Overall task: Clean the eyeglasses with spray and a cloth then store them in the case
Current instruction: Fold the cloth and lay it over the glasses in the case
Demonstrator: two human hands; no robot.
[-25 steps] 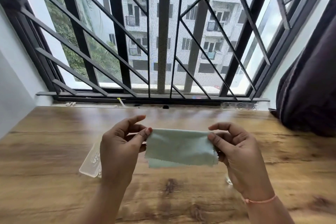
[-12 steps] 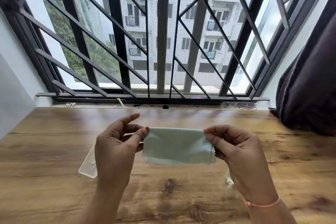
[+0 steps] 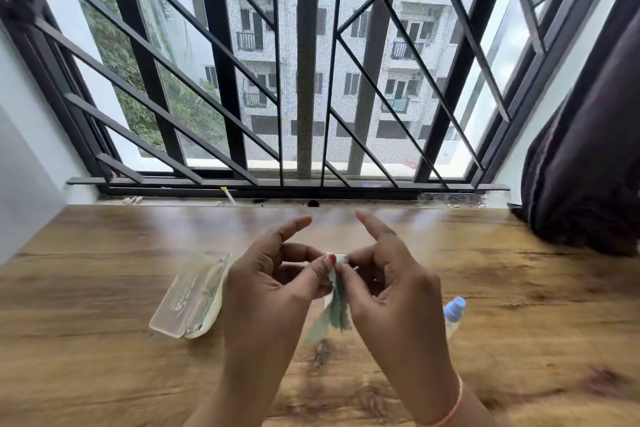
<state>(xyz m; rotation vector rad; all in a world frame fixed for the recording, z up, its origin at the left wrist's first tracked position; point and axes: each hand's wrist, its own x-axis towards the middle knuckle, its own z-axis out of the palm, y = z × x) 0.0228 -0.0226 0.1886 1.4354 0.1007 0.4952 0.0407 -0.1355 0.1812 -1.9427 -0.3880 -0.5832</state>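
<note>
My left hand (image 3: 277,284) and my right hand (image 3: 391,284) meet above the wooden table (image 3: 104,357), both pinching the top of a pale green cloth (image 3: 334,314) that hangs folded between them. Both index fingers point up and away. A clear eyeglass case (image 3: 188,302) lies on the table left of my left hand, with what looks like a frame inside it. A small spray bottle with a blue cap (image 3: 453,312) shows just right of my right hand, its body mostly hidden.
A barred window (image 3: 311,80) runs along the table's far edge. A dark curtain (image 3: 588,166) hangs at the right and spills onto the table's far right corner. A white wall (image 3: 24,166) bounds the left side.
The cloth was stretched flat between my hands; now the hands have come together and the cloth hangs folded between them. The case and the bottle show more.
</note>
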